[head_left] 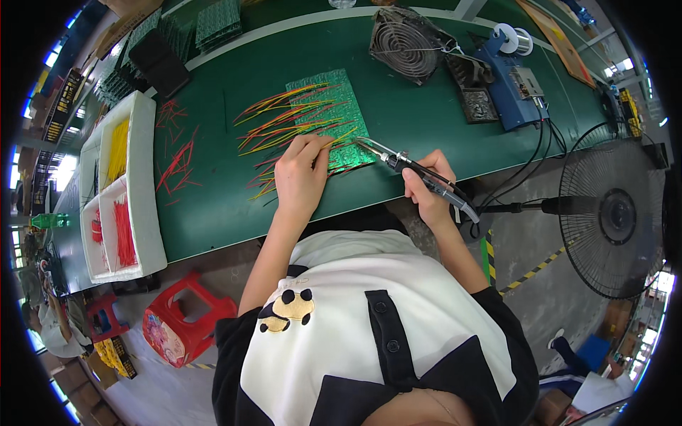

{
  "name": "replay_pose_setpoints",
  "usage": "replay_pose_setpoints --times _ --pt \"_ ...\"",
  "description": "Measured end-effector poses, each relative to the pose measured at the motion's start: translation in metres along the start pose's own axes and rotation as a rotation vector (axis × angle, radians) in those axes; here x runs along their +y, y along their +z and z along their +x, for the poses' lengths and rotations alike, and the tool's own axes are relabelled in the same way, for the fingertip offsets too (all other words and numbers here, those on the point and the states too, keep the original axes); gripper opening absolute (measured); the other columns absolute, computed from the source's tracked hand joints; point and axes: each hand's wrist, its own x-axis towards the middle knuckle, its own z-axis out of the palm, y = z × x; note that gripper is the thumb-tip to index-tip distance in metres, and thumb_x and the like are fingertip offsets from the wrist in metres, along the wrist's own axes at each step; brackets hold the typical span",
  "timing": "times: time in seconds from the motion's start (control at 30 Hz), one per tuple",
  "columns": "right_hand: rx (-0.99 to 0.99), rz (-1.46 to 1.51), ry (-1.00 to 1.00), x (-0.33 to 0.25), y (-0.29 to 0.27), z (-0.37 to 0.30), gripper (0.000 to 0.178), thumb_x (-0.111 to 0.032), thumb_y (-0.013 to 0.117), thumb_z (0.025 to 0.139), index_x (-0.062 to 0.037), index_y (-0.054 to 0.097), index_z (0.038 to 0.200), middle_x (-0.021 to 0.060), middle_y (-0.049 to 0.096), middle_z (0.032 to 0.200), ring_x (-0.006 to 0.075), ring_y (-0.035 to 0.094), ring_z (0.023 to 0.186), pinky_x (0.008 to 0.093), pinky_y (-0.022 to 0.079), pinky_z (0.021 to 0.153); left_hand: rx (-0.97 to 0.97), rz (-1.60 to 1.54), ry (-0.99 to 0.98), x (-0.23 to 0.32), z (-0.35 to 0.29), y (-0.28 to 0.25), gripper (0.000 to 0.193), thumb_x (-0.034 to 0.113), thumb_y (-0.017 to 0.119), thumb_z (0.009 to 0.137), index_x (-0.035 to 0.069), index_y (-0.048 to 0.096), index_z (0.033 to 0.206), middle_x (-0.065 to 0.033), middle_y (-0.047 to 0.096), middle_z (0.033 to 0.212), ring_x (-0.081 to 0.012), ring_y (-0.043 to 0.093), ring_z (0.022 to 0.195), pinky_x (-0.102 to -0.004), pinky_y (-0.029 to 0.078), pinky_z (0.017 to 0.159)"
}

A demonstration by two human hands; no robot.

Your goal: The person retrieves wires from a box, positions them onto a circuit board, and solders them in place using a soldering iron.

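A green circuit board panel [343, 92] lies on the green worktop. Red, yellow and dark wires [266, 111] are attached along it in rows, their loose ends fanning out to the left. My left hand [302, 172] is closed over the panel's near left part, thumb and fingers pinched on a thin yellow wire [344, 137] that points toward the iron. My right hand [430, 186] grips a soldering iron [419, 172] with a feed tube along its barrel. Its tip is at the panel's right edge, close to that wire; whether they touch is too small to tell.
Left on the worktop [206, 213] stands a white foam box [160, 234] with yellow and red wires, loose red wires [177, 167] beside it. Behind are a small fan [405, 50] and a blue solder feeder [508, 89]. A large fan [614, 213] stands right, a red stool [174, 326] below left.
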Motion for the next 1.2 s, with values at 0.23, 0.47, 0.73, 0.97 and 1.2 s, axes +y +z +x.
replay_pose_setpoints --times 0.23,0.47,0.73,0.97,1.2 --pt "-0.007 -0.021 0.050 -0.002 0.000 0.002 0.022 -0.007 0.066 0.079 -0.0027 0.045 0.080 0.0044 0.057 0.060 0.0058 0.052 0.050 0.0199 0.038 0.045 -0.012 -0.019 -0.020 0.000 0.001 -0.002 0.012 0.001 0.063 0.078 0.004 0.068 0.089 -0.0068 0.062 0.084 -0.0175 0.058 0.063 -0.0269 0.044 0.053" --pt "-0.014 -0.026 0.021 -0.002 0.000 0.002 0.022 -0.008 0.066 0.080 -0.0021 0.044 0.080 0.0050 0.057 0.060 0.0059 0.052 0.050 0.0198 0.040 0.046 -0.001 -0.038 -0.022 0.000 0.002 0.000 0.013 0.001 0.062 0.076 0.007 0.067 0.086 -0.0057 0.062 0.084 -0.0203 0.058 0.058 -0.0298 0.046 0.053" --pt "-0.012 -0.064 0.041 -0.001 0.001 0.000 0.022 -0.008 0.066 0.080 -0.0013 0.045 0.080 0.0051 0.058 0.061 0.0052 0.053 0.052 0.0197 0.041 0.046 -0.007 -0.035 -0.030 -0.001 0.001 0.000 0.013 -0.001 0.063 0.076 0.005 0.068 0.087 -0.0063 0.062 0.083 -0.0179 0.058 0.060 -0.0275 0.045 0.052" --pt "-0.006 -0.045 0.019 0.000 -0.001 0.000 0.021 -0.009 0.065 0.081 -0.0017 0.045 0.080 0.0055 0.058 0.060 0.0054 0.051 0.047 0.0188 0.039 0.042 -0.019 -0.010 -0.031 0.000 0.001 0.000 0.015 -0.002 0.063 0.076 0.004 0.068 0.089 -0.0068 0.062 0.083 -0.0156 0.057 0.063 -0.0257 0.044 0.051" --pt "0.161 0.197 -0.010 -0.001 -0.005 0.009 0.020 -0.008 0.062 0.083 -0.0036 0.043 0.083 0.0068 0.055 0.056 0.0062 0.044 0.041 0.0186 0.034 0.038 0.014 -0.022 -0.020 0.001 0.004 0.005 0.013 0.002 0.065 0.075 0.008 0.068 0.086 -0.0045 0.061 0.083 -0.0198 0.057 0.057 -0.0301 0.046 0.053"
